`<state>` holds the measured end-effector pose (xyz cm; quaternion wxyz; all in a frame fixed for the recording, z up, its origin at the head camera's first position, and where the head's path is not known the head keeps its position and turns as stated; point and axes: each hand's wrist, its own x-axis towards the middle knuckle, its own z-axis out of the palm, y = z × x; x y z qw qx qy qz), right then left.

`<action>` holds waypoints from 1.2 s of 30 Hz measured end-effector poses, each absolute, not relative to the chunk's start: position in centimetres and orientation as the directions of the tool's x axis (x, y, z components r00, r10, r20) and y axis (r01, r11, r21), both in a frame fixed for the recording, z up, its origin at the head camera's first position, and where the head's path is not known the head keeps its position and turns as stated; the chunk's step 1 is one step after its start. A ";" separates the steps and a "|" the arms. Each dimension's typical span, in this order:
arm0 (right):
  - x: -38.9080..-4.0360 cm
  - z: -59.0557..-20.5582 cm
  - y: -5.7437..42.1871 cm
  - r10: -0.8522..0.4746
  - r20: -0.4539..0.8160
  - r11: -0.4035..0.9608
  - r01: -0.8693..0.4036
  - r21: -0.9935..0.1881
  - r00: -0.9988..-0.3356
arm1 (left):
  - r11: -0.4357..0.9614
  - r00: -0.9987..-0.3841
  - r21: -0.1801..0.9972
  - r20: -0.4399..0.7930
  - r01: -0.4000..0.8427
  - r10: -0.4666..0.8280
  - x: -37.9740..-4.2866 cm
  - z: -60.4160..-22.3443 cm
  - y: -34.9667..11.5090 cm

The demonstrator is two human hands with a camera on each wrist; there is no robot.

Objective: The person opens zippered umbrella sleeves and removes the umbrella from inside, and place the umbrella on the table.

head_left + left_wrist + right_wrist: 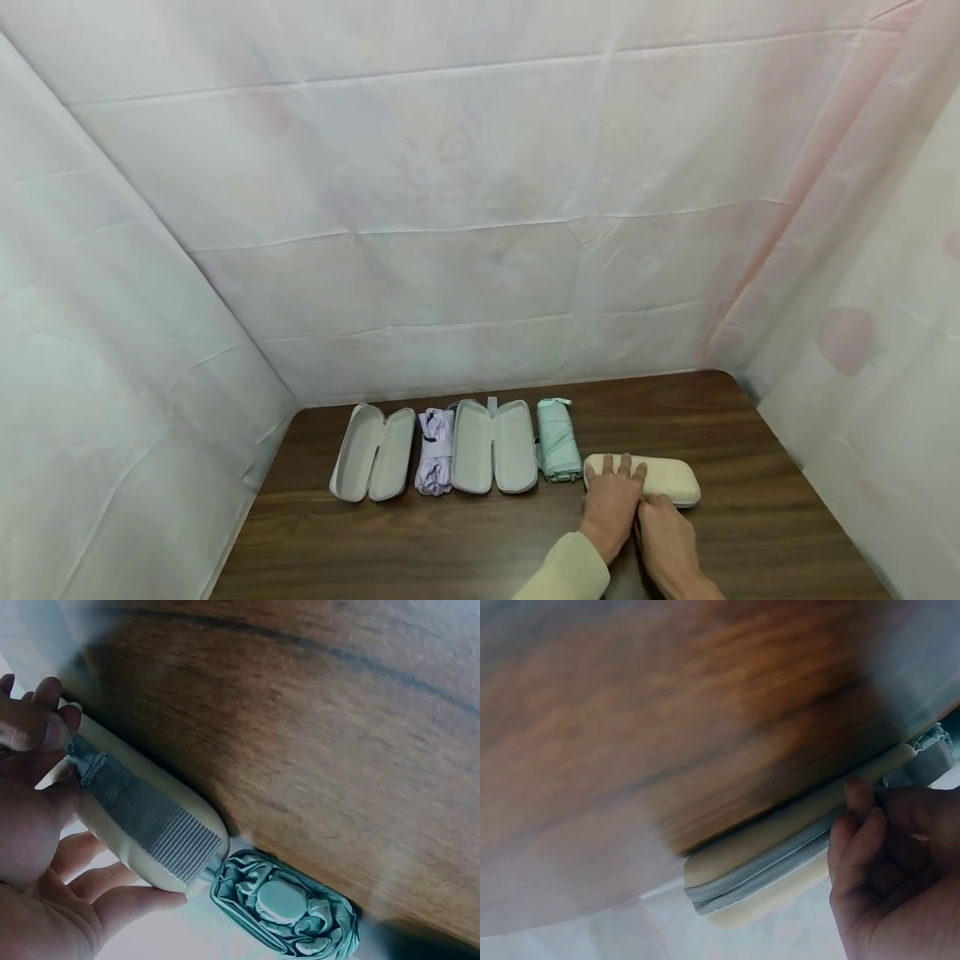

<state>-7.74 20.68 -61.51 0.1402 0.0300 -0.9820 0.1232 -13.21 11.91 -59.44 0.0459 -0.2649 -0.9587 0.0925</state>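
A cream zip case (669,482) lies lengthwise near the right of the table, its two halves together. My left hand (611,502) rests on its left part, fingers extended across the top. Close beside, at the case's front edge, my right hand (667,535) has its fingers bent. In the left wrist view fingertips pinch the zipper pull (73,750) by a ribbed grey fabric strip (154,817). The right wrist view shows the grey zipper (761,868) running along the case's side, partly hidden by that hand. A folded mint umbrella (558,440) lies just left of the case.
Farther left stand an open grey-lined case (514,446), a folded lilac umbrella (435,450) and a second open grey-lined case (390,458), all in a row. Pale curtains (450,292) enclose the dark wooden table (420,546) at the back and sides.
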 end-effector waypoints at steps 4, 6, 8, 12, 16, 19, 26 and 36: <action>-7.8 -61.2 20.9 -0.024 0.220 0.957 -0.087 -0.278 -0.975 | 0.842 -0.856 -0.212 0.041 0.496 0.515 -13.0 -59.6 11.8; -7.8 -60.9 21.5 -0.024 0.153 0.947 -0.072 -0.313 -0.988 | 0.837 -0.855 -0.234 0.040 0.495 0.517 -12.7 -59.7 11.9; -7.7 -60.3 22.3 -0.035 0.084 0.938 -0.062 -0.342 -0.996 | 0.835 -0.858 -0.251 0.033 0.489 0.513 -12.4 -59.8 12.1; -8.0 -58.8 24.1 -0.015 0.021 0.919 -0.022 -0.394 -1.000 | 0.832 -0.861 -0.269 0.017 0.486 0.509 -12.0 -59.8 12.4; -8.7 -58.1 25.6 -0.018 0.228 0.910 -0.110 -0.399 -0.974 | 0.827 -0.865 -0.300 0.012 0.476 0.502 -11.9 -59.9 12.4; -9.5 -58.6 26.9 -0.092 0.383 0.913 -0.232 -0.336 -0.919 | 0.821 -0.864 -0.321 0.015 0.473 0.503 -11.8 -59.9 12.2; -10.6 -60.2 29.3 -0.251 0.239 0.872 -0.326 -0.365 -0.938 | 0.822 -0.856 -0.306 0.041 0.481 0.516 -11.6 -60.2 11.9; -9.9 -60.5 28.7 -0.229 0.208 0.868 -0.296 -0.399 -0.951 | 0.824 -0.835 -0.291 0.127 0.485 0.536 -11.6 -61.5 11.0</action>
